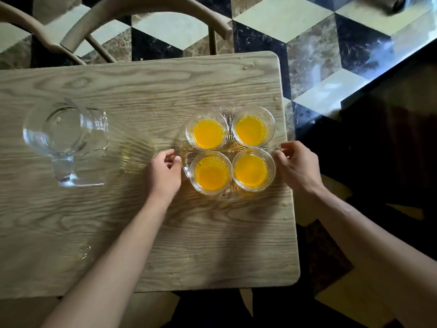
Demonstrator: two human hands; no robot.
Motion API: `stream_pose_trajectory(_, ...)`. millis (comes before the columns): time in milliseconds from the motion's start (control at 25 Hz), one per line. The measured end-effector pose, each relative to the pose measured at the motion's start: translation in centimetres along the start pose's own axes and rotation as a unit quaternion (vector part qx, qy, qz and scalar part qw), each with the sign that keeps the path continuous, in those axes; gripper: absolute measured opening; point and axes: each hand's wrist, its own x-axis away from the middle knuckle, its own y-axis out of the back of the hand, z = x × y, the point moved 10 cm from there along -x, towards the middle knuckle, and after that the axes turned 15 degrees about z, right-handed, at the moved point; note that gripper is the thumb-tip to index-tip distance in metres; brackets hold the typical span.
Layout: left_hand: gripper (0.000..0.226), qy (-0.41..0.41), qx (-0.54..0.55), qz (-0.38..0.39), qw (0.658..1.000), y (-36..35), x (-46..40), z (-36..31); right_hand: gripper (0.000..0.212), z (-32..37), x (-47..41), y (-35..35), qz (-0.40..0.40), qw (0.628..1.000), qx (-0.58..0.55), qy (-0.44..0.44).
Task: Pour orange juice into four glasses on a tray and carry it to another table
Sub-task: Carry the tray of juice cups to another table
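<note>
A round clear glass tray (228, 197) sits near the right end of a pale wooden table (142, 95). On it stand several clear glasses holding orange juice: two at the back (208, 134) (251, 131) and two at the front (211, 173) (251, 171). My left hand (164, 172) curls around the tray's left rim. At the tray's right rim, my right hand (296, 165) has its fingers closed on the edge. An empty clear glass pitcher (65, 136) stands at the table's left.
Small drops of liquid (276, 102) dot the table's right edge. Curved chair backs (146, 10) stand behind the table. A patterned tiled floor (319, 43) lies to the right, with a dark glossy surface (390, 138) beyond it.
</note>
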Motion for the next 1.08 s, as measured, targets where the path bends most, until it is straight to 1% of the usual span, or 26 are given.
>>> stream_pose_trajectory(80,0.031,0.008,0.013,0.004,1.000,-0.2,-0.7,-0.1,0.030,0.1,-0.5,0.1,-0.005,1.000,-0.010,-0.003)
stream_pose_trajectory(160,0.029,0.014,0.009,0.006,1.000,-0.2,-1.0,-0.4,0.023,0.2,-0.9,-0.1,0.007,1.000,-0.023,0.002)
stream_pose_trajectory(520,0.019,0.040,-0.026,0.018,0.999,-0.3,-1.8,-1.4,0.008,0.4,-1.1,0.3,0.015,0.998,-0.057,-0.010)
stream_pose_trajectory(720,0.006,0.058,-0.015,0.034,0.998,-0.6,-2.5,-0.8,0.007,0.3,-1.1,0.4,0.014,0.998,-0.055,-0.014)
stream_pose_trajectory(760,0.010,0.062,-0.015,0.036,0.997,-0.6,-2.5,-0.8,0.007,0.3,-1.2,0.4,0.013,0.999,-0.051,-0.013)
stream_pose_trajectory(880,0.031,0.059,-0.013,0.035,0.998,-0.6,-2.4,-0.9,0.008,0.5,-1.2,0.4,0.010,0.999,-0.041,-0.011)
stream_pose_trajectory(920,0.033,0.056,-0.013,0.035,0.998,-0.6,-2.5,-0.9,0.009,0.5,-1.2,0.5,0.009,0.999,-0.039,-0.012)
stream_pose_trajectory(1000,0.030,0.049,-0.014,0.035,0.998,-0.5,-2.3,-1.1,0.012,0.5,-1.3,0.5,0.007,0.999,-0.036,-0.012)
stream_pose_trajectory(1080,0.034,0.044,-0.008,0.036,0.998,-0.4,-2.1,-1.2,0.013,0.6,-1.3,0.5,0.004,0.999,-0.031,-0.008)
